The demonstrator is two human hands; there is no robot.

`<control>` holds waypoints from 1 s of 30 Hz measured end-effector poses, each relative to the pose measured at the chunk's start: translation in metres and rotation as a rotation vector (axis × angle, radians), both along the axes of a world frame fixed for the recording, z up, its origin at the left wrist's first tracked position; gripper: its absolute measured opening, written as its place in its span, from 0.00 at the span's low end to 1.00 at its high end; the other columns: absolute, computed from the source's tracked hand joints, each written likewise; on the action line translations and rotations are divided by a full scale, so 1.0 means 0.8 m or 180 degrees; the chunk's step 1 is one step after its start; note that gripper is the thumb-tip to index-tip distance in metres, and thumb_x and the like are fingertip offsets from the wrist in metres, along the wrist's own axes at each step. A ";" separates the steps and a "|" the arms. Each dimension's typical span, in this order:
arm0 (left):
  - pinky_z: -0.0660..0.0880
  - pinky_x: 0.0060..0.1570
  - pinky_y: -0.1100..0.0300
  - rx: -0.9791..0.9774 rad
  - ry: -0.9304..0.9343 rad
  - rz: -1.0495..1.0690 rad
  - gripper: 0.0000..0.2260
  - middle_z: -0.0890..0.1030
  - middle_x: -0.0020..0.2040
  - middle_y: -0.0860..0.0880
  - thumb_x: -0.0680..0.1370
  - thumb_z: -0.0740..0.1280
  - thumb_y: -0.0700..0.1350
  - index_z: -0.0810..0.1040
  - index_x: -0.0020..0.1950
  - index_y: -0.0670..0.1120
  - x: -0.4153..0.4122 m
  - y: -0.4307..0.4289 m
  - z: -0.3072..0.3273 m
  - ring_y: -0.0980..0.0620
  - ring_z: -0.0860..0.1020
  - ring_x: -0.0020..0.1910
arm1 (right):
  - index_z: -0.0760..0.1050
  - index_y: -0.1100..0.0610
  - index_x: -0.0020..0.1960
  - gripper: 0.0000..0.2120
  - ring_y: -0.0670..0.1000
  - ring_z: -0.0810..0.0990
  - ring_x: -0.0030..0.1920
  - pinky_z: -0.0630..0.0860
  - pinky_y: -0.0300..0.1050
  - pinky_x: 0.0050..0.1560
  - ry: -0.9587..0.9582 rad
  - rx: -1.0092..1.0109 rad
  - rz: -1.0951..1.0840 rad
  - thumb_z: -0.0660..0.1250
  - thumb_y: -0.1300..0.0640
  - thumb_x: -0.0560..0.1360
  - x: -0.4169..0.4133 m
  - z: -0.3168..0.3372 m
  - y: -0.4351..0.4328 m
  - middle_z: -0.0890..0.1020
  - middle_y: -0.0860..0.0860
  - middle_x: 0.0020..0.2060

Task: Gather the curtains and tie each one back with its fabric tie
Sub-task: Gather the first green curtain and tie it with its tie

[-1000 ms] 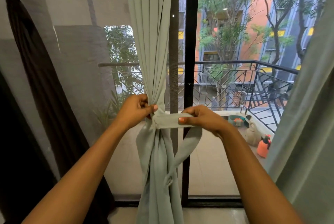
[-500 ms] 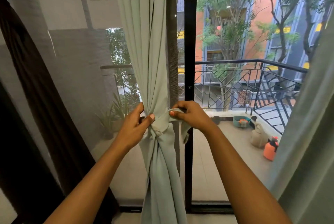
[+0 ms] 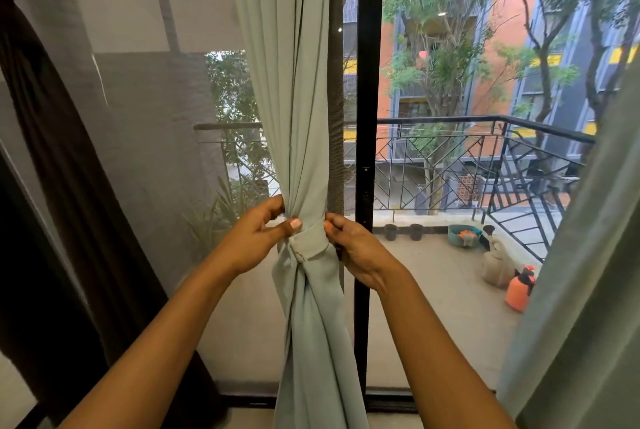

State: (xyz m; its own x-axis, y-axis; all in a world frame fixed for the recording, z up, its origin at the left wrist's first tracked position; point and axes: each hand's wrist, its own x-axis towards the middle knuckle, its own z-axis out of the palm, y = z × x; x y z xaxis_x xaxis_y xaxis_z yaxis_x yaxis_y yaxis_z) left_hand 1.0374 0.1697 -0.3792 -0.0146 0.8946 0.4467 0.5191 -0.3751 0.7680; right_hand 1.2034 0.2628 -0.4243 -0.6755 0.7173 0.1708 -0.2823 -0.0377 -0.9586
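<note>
A pale green curtain (image 3: 294, 99) hangs gathered into a narrow bundle in front of the black window frame. A matching fabric tie (image 3: 310, 243) is wrapped around the bundle at waist height. My left hand (image 3: 258, 238) pinches the bundle and the tie from the left, thumb on the front. On the right side my right hand (image 3: 356, 248) pinches the tie's edge with curled fingers. A second pale green curtain (image 3: 588, 290) hangs loose at the far right. At the far left a dark brown curtain (image 3: 52, 151) hangs gathered.
A black vertical frame post (image 3: 369, 117) stands just right of the bundle. Behind the glass lies a balcony with a black railing (image 3: 485, 158), small pots (image 3: 403, 232), a teal basin (image 3: 464, 235) and an orange spray bottle (image 3: 519, 288).
The tie's free end, stretched out to the right a second ago, has been wrapped around the bundle. My right hand moved left up against the curtain.
</note>
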 end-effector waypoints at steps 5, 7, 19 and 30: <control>0.71 0.57 0.55 -0.0257 0.0422 0.0205 0.08 0.75 0.52 0.57 0.78 0.67 0.47 0.73 0.48 0.62 -0.007 0.003 0.008 0.52 0.75 0.54 | 0.70 0.61 0.66 0.20 0.56 0.77 0.60 0.72 0.52 0.64 0.0092 -0.0201 -0.0181 0.65 0.57 0.76 -0.006 -0.006 0.005 0.79 0.58 0.59; 0.73 0.61 0.50 -0.0550 0.0376 0.0078 0.07 0.78 0.59 0.55 0.79 0.65 0.52 0.73 0.56 0.62 -0.007 0.002 0.009 0.52 0.77 0.59 | 0.70 0.62 0.65 0.19 0.56 0.78 0.58 0.73 0.53 0.63 0.0163 -0.0226 -0.0256 0.65 0.58 0.76 -0.008 -0.006 0.002 0.80 0.59 0.58; 0.75 0.39 0.57 -0.0190 0.1032 0.0669 0.09 0.75 0.37 0.54 0.78 0.67 0.50 0.68 0.43 0.56 0.009 -0.005 0.021 0.51 0.76 0.37 | 0.76 0.46 0.49 0.08 0.36 0.78 0.49 0.74 0.33 0.49 -0.0612 0.1702 -0.1871 0.72 0.51 0.72 0.011 -0.001 -0.082 0.80 0.41 0.49; 0.79 0.38 0.57 -0.0402 0.0988 0.1059 0.13 0.83 0.37 0.45 0.75 0.72 0.50 0.76 0.48 0.41 0.030 0.014 0.027 0.52 0.82 0.32 | 0.71 0.52 0.61 0.21 0.41 0.70 0.53 0.67 0.28 0.49 -0.1010 0.2427 -0.2682 0.71 0.49 0.71 -0.001 -0.026 -0.095 0.75 0.47 0.55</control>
